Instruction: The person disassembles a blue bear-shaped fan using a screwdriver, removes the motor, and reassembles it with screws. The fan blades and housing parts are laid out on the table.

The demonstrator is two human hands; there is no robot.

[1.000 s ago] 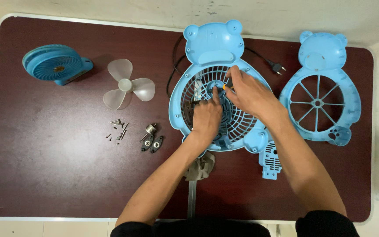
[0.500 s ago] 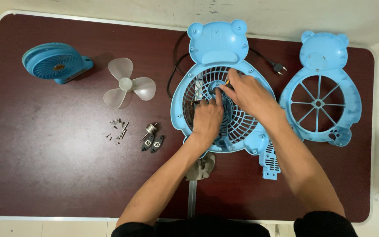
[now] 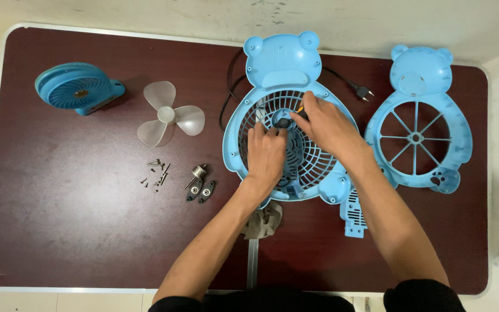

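My left hand [image 3: 265, 155] lies flat on the grille of the blue bear-shaped fan housing [image 3: 278, 58], fingers spread and pressing down, gripping nothing. My right hand [image 3: 324, 124] reaches in from the right with its fingertips pinched together at the round hub [image 3: 283, 118] in the middle of the grille; something small with an orange tip [image 3: 300, 108] sticks out above them, but I cannot tell what it is. The housing lies face up near the middle of the dark red bench [image 3: 59, 231], a shallow shell with the grille and hub set inside its rim. A black cord [image 3: 229, 86] curls out behind it and ends in a plug [image 3: 362, 91] to the right of the bear's head.

To the right lies the second bear-shaped shell [image 3: 420, 75], an open ring with thin spokes. A small blue vented plate [image 3: 354, 214] lies just beside my right forearm. Left of the housing lie a translucent three-bladed propeller [image 3: 166, 118], a scatter of small screws [image 3: 156, 172], and a small motor piece with two dark brackets [image 3: 198, 185]. A round blue mini fan [image 3: 76, 88] stands at the far left. A crumpled grey cloth [image 3: 264, 222] lies under my left wrist.
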